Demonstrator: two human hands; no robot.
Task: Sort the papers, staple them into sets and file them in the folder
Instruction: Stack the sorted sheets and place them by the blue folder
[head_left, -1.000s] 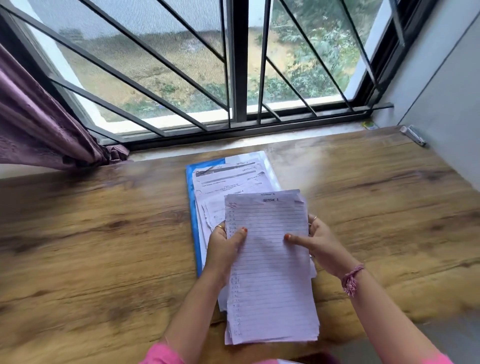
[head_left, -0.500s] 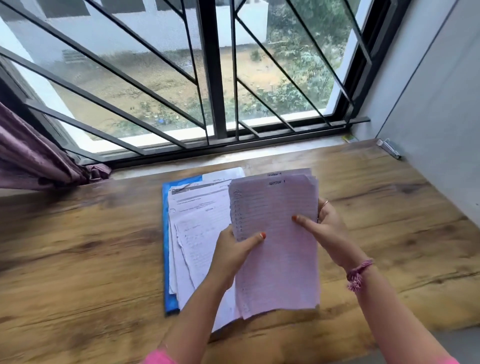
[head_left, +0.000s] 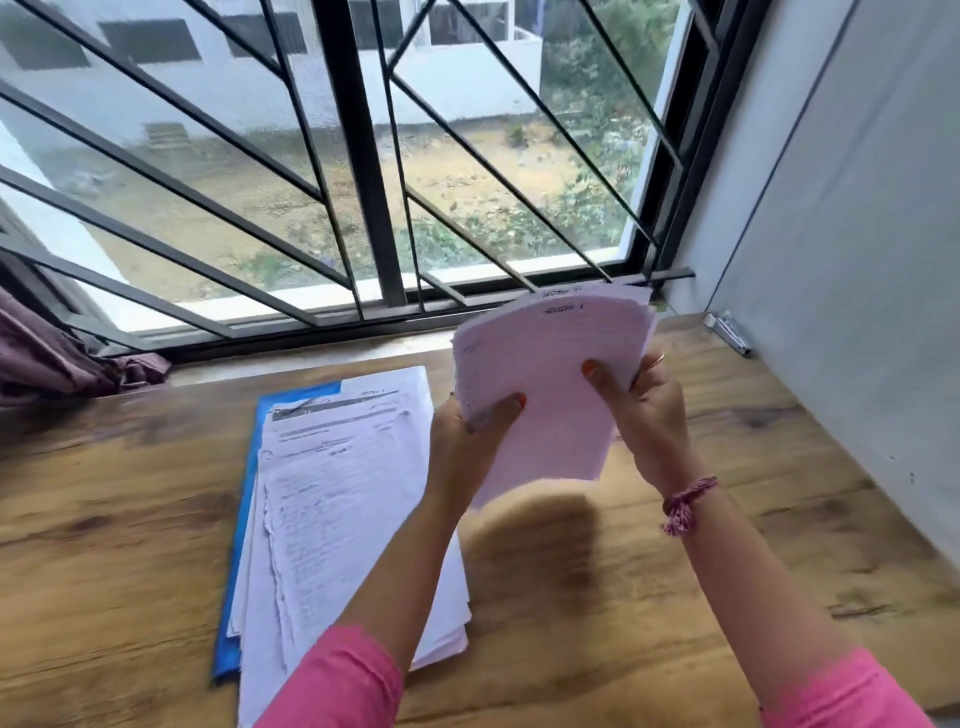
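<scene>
I hold a sheaf of lined, pinkish-white papers (head_left: 550, 379) upright above the wooden table. My left hand (head_left: 467, 441) grips its lower left edge, and my right hand (head_left: 644, 410) pinches its right side with the thumb across the front. A loose pile of printed and handwritten papers (head_left: 337, 499) lies flat on a blue folder (head_left: 244, 525) at the left of my hands. A small metal stapler (head_left: 727, 332) lies at the far right corner of the table, by the wall.
The wooden table (head_left: 675, 597) runs up to a barred window (head_left: 363, 208) at the back and a grey wall (head_left: 857, 312) on the right. A purple curtain (head_left: 47, 353) bunches at the far left.
Both hands have lifted the lined sheaf off the pile and carried it up and to the right, tilting it upright. The pile on the folder lies uncovered.
</scene>
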